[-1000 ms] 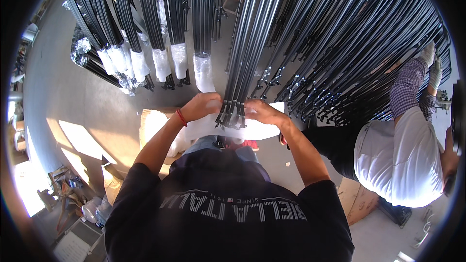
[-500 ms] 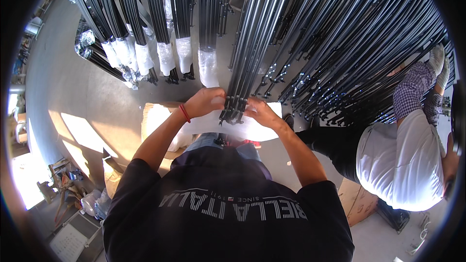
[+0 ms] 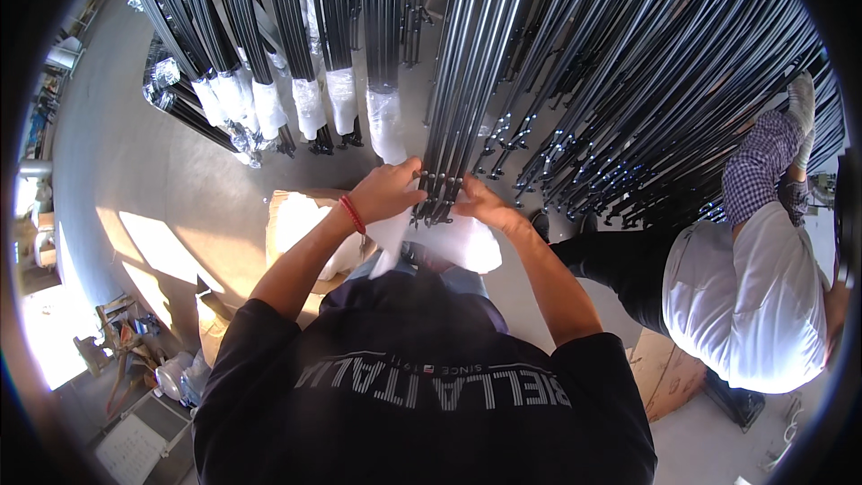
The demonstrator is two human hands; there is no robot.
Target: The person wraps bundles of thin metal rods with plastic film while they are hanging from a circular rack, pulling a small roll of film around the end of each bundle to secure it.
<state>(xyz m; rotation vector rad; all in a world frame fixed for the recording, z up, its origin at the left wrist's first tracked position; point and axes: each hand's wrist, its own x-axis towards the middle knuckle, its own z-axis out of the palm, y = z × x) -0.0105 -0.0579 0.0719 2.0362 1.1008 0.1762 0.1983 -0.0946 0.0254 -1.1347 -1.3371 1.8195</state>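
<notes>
In the middle of the frame, the left hand [image 3: 384, 194] and right hand [image 3: 490, 207] are apart, on both sides of long black rods [image 3: 452, 126]. Both hold a white sheet [image 3: 469, 247] by the rods' ends.

The grey floor [image 3: 202, 180] catches slanted patches of bright sunlight at the left. On it stand an open cardboard box [image 3: 277, 229] with white material [image 3: 305, 232] inside, a closed brown carton [image 3: 666, 379] at the right, and a co-worker's dark shoes [image 3: 540, 224].
</notes>
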